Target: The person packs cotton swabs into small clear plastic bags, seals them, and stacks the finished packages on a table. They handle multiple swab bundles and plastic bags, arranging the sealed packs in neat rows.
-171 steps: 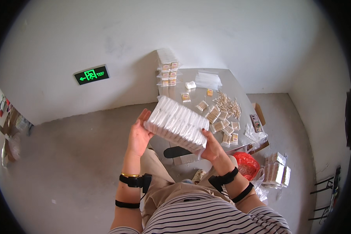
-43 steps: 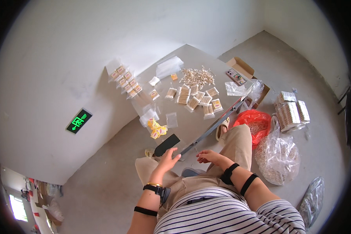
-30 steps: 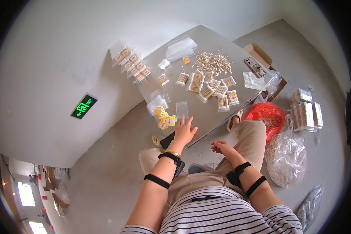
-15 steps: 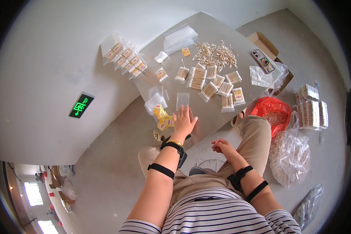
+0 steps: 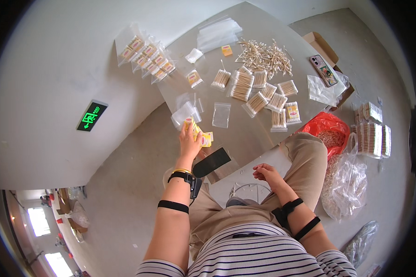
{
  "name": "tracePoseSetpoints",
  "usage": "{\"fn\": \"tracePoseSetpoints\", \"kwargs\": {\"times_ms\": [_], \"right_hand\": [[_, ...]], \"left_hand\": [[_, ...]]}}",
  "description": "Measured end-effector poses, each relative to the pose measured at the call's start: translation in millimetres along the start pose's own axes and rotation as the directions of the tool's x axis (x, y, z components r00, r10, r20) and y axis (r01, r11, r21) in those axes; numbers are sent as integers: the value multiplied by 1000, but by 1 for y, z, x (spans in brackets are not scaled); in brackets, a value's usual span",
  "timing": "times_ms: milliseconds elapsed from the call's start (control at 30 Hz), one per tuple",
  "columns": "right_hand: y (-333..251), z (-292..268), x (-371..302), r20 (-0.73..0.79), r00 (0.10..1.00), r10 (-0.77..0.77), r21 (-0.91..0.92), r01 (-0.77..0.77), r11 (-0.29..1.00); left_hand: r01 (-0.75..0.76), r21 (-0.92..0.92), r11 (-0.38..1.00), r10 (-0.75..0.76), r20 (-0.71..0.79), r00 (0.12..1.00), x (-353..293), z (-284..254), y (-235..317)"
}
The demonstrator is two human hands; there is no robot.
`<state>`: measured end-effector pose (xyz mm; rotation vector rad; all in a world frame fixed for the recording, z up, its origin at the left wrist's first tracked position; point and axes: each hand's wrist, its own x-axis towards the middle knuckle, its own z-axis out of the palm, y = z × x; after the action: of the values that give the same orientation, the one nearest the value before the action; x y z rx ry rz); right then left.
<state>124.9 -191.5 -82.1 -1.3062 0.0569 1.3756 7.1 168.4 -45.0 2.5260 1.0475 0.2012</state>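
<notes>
My left hand is at the table's left edge, its fingers closed on the small yellow cards piled there. Just right of that pile lies a flat clear zip bag. Thin clear bags sit beyond the cards. My right hand hangs over my lap, off the table, fingers curled with nothing visible in them. Bundles of cotton swabs in clear bags are grouped mid-table. One bagged bundle shows a yellow card at its front.
Loose cotton swabs are heaped at the back, near stacked clear bags. Packed bags lean on the wall. A phone lies at right. A red bag of swabs stands beside my knee. A black pad is at the near corner.
My left hand has moved left and back from the flat clear bag to the yellow cards and closed on them. The black pad is now uncovered. My right hand has stayed over my lap.
</notes>
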Motion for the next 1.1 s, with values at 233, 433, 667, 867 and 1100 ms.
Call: {"fn": "tracePoseSetpoints", "kwargs": {"times_ms": [233,433,667,867,1100], "right_hand": [[2,2,4,4,1000,11,-9,-11,1000],[3,0,2,1,1000,-6,-29,6,1000],[6,-2,0,-16,1000,-2,-40,1,999],[-51,36,1,107,920,-376,-276,391,878],[-160,71,76,150,804,-576,-700,498,513]], "left_hand": [[-24,-29,999,21,-77,997,-19,23,13],[-66,-190,980,39,-144,989,-30,35,26],[-12,-120,993,-21,-269,963,-11,12,12],[-5,-338,941,-12,-49,999,-2,8,-4],[-25,-459,888,-68,-186,980,-36,-12,9]]}}
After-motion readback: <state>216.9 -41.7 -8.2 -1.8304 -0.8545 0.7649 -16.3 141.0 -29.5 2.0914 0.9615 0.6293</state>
